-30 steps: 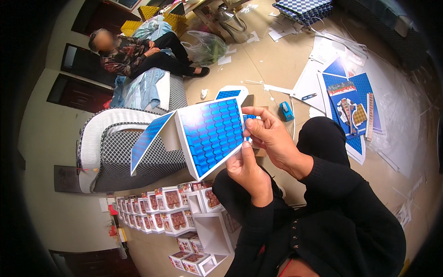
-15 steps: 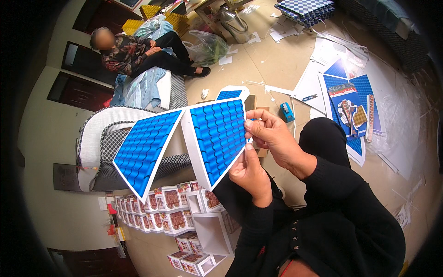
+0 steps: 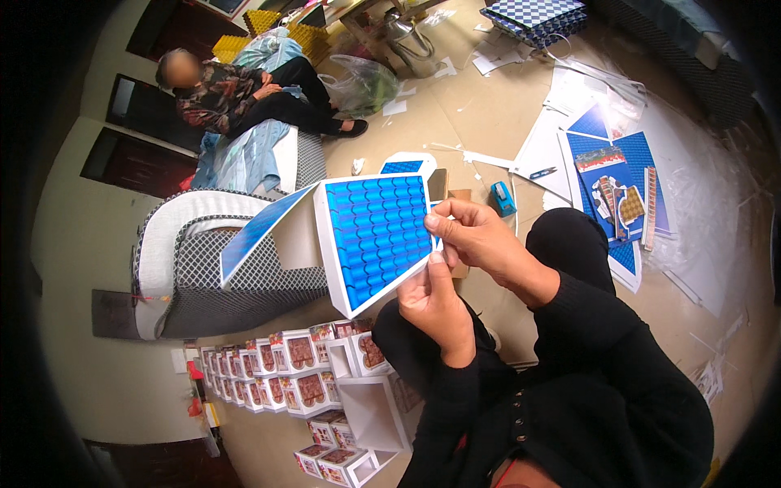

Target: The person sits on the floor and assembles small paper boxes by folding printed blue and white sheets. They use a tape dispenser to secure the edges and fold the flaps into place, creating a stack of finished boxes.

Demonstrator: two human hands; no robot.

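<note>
Head view: black long sleeves come in from the lower edge. Left hand (image 3: 435,305) pinches the lower right edge of a folded white card panel printed with glossy blue roof-tile pattern (image 3: 374,236), thumb pointing up along the edge. Right hand (image 3: 480,240) clamps the same panel's right edge just above, fingertips curled over the rim, thumb on the front. Both grips are narrow and closed on the card; the panel sits left of both hands, tilted, its printed face toward the camera. A second blue-tiled flap (image 3: 260,232) hinges off its left side, seen nearly edge-on.

Below the card, rows of small white cardboard model houses with red-brown printed fronts (image 3: 277,382) stand on the tan floor (image 3: 455,122). Left of them a grey-and-white lattice-pattern padded seat (image 3: 211,276). Right of the hands, flat printed blue-and-white card sheets (image 3: 610,195) lie spread out, with a small blue tape dispenser (image 3: 503,198) near them. Far back, a seated person in patterned top (image 3: 236,93).
</note>
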